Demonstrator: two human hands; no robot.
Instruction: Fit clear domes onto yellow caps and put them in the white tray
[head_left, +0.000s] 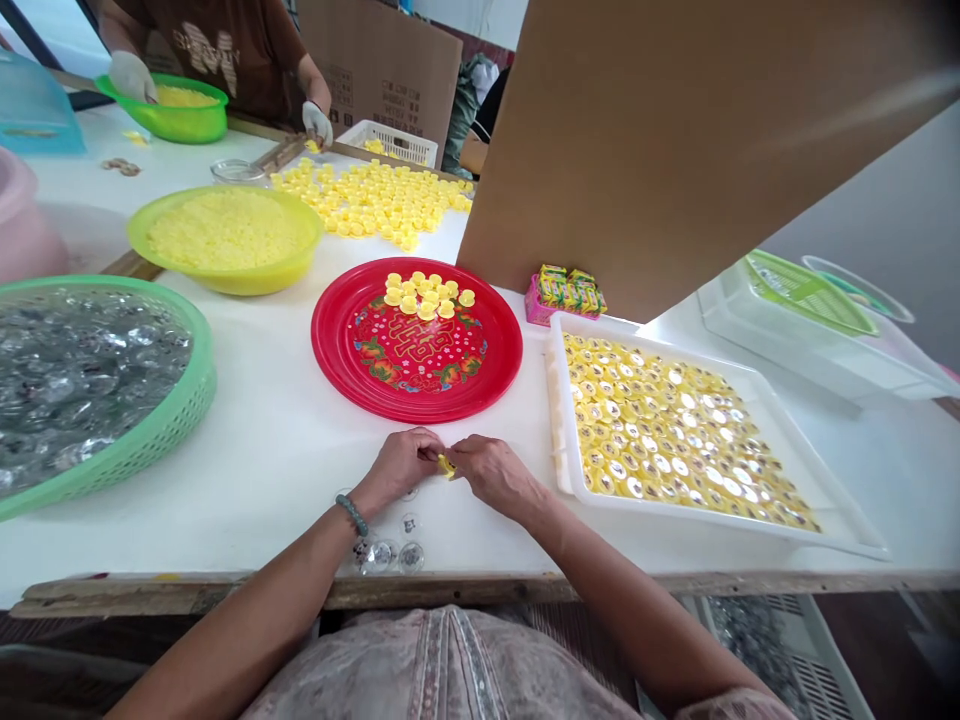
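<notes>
My left hand (403, 462) and my right hand (495, 474) meet over the white table, just below the red tray. Pinched between their fingertips is a small yellow plastic piece (447, 466), partly covered by the fingers. Several clear round discs (411, 557) lie on the table under my left wrist. On the red tray (341, 345) sits a cluster of small yellow cup-shaped pieces (426, 294). To the right, a white tray (568, 420) holds rows of yellow pieces with shiny clear tops (667, 430).
A green basket (196, 370) of clear discs stands left. Behind it is a yellow bowl (300, 262) of yellow pieces. More yellow pieces (375, 200) lie spread farther back, near a co-worker's gloved hand (318, 124). A cardboard sheet (637, 130) rises behind a pink box (537, 308).
</notes>
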